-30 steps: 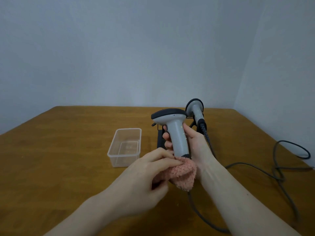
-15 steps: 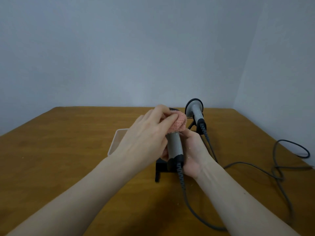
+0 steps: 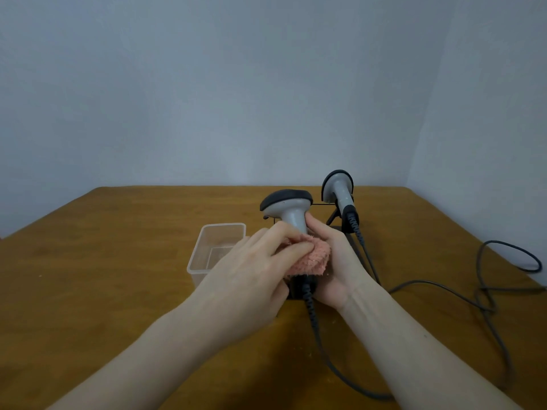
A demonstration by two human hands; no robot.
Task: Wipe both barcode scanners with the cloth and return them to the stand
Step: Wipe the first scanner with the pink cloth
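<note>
1. Right hand (image 3: 334, 261): grip closed around upright grey scanner (image 3: 288, 210), raised above the surface (image 3: 103, 261).
2. Left hand (image 3: 251, 270): pinching pink cloth (image 3: 313, 257) against the scanner's handle.
3. Second scanner (image 3: 339, 187) seated in black stand (image 3: 333, 217), just behind.
4. Clear tub (image 3: 207, 250) at left.

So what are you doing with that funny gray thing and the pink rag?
A person is cleaning a barcode scanner. The right hand holds its handle upright, and the left hand rubs the pink cloth on that handle. A second scanner sits in the black stand behind. A clear plastic tub stands on the wooden table to the left.
</note>
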